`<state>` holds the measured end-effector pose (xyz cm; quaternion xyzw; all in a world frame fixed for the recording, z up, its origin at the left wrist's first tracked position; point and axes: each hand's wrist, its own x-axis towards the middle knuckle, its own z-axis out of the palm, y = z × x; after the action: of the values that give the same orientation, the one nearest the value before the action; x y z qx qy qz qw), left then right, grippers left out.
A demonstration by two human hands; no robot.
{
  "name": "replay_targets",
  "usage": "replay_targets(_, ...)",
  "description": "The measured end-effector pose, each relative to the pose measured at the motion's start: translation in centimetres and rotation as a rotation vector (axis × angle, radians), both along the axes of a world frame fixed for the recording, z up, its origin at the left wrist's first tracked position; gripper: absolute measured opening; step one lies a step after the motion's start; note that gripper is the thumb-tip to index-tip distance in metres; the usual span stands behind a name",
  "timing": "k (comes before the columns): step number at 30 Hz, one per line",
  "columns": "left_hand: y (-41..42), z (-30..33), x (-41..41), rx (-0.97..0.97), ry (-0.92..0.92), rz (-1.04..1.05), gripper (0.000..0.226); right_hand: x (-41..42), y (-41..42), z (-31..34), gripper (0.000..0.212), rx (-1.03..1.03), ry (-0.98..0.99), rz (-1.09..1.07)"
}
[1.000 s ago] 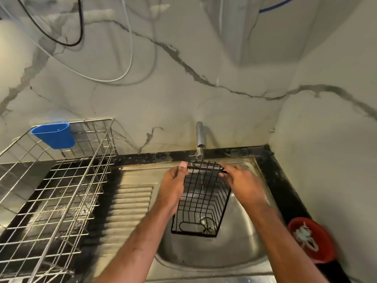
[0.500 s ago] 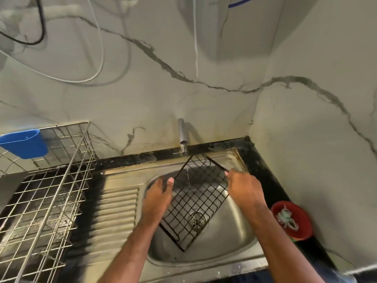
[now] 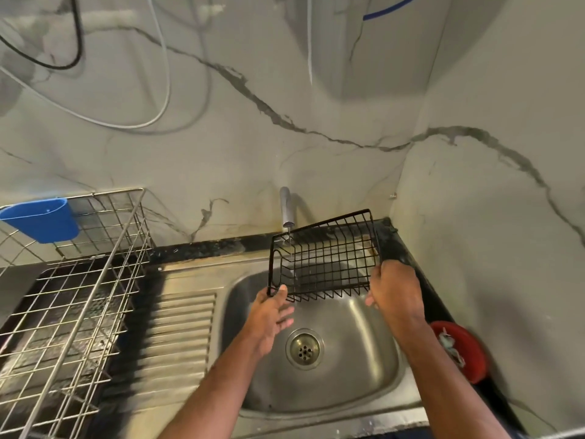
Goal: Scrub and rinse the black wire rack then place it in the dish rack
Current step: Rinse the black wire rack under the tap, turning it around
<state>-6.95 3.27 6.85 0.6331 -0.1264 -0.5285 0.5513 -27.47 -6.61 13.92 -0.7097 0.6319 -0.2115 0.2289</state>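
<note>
The black wire rack (image 3: 326,258) is held above the steel sink (image 3: 357,384), its long side lying left to right and tilted. A thin stream from the tap (image 3: 286,207) runs through the rack's left end. My left hand (image 3: 272,312) grips the rack's lower left corner with thumb and fingers. My right hand (image 3: 394,291) holds its lower right corner. The silver wire dish rack (image 3: 72,296) stands on the counter at the left.
A blue plastic cup (image 3: 41,218) hangs on the dish rack's back rim. A red bowl (image 3: 462,353) with a scrubber sits on the black counter right of the sink. The ribbed drainboard (image 3: 180,327) lies between the sink and the dish rack. Cables hang on the marble wall.
The rack has been turned from a diamond stance to lying lengthwise and raised toward the tap. My right hand moved right and my left hand shifted to the lower left corner.
</note>
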Motion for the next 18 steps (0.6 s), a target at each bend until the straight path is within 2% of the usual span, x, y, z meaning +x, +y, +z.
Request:
replay_targets(1,-0.5,0.2,-0.1,0.020,-0.056,0.024,0.030,-0.3,-0.1,0.0,0.032,0.002,-0.013,-0.001)
replay_targets(2,-1.1,0.1,-0.1,0.041,-0.105,0.039,0.026,-0.7,-0.2,0.0,0.033,-0.004,-0.018,0.005)
replay_targets(9,-4.2,-0.6,-1.1,0.111,-0.047,0.133,0.021,-2.7,-0.2,1.5,0.034,-0.155,0.155,-0.013)
replay_targets(13,-4.9,-0.7,-2.0,0.101,-0.016,0.078,0.011,-3.4,0.4,1.8,0.028,-0.295,0.160,0.002)
replay_targets(18,-5.1,-1.1,-2.9,0.107,-0.024,0.104,0.015,-4.5,1.4,1.9,0.026,-0.332,0.118,-0.004)
